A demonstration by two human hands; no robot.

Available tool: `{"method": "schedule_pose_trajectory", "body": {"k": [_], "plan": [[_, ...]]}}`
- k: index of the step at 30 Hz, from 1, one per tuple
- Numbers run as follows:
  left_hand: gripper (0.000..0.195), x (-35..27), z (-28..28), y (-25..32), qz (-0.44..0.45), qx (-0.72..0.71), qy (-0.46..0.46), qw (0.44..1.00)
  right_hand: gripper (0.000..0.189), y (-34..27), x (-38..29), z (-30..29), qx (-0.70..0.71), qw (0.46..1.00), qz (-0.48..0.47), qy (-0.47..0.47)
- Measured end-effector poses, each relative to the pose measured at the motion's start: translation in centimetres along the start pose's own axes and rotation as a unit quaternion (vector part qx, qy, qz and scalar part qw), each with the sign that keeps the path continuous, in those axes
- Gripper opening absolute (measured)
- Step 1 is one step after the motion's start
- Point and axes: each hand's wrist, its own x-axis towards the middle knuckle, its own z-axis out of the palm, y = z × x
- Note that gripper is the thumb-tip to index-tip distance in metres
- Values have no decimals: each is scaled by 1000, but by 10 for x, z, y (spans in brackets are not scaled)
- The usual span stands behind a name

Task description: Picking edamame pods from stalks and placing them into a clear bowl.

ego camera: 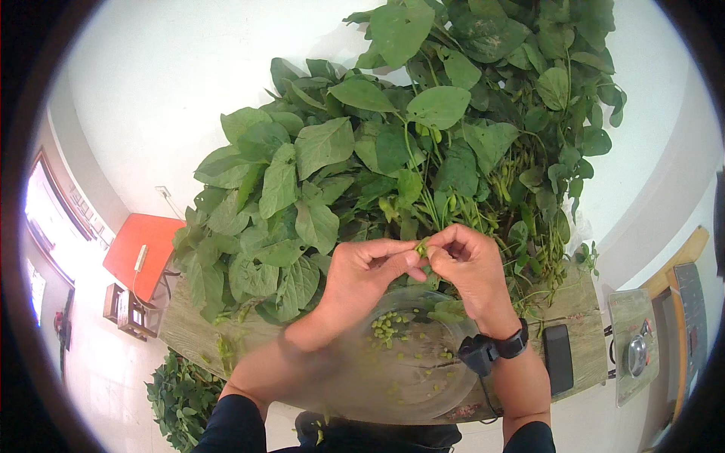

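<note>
Between the fingertips of both hands is a green soybean pod (422, 247). My left hand (374, 270) pinches it from the left, and my right hand (465, 259), with a dark device strapped at the wrist, grips it from the right. Below them a clear plastic bowl (362, 390) rests on the wooden table; shelled green beans (387, 327) lie in it, mostly gathered near its upper left part. A large heap of leafy soybean plants (325, 147) with pods on the stems rises just beyond my hands.
A black smartphone (558, 359) lies on the wooden table (583, 317) at the right. Loose pods (226, 345) lie at the left. More leafy plants (184, 396) are on the floor. A red table (141, 243) stands far left, a small glass-topped table (620, 328) far right.
</note>
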Motion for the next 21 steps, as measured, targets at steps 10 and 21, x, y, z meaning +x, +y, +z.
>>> {"method": "schedule_pose_trajectory", "body": {"k": [10,21], "plan": [[25,3,-5,6,-48,-56,-32,997,12,11,7,-6,15,999,36,-12],[27,3,-4,-4,-4,69,34,997,14,7,6,-4,-88,994,-69,1]]}}
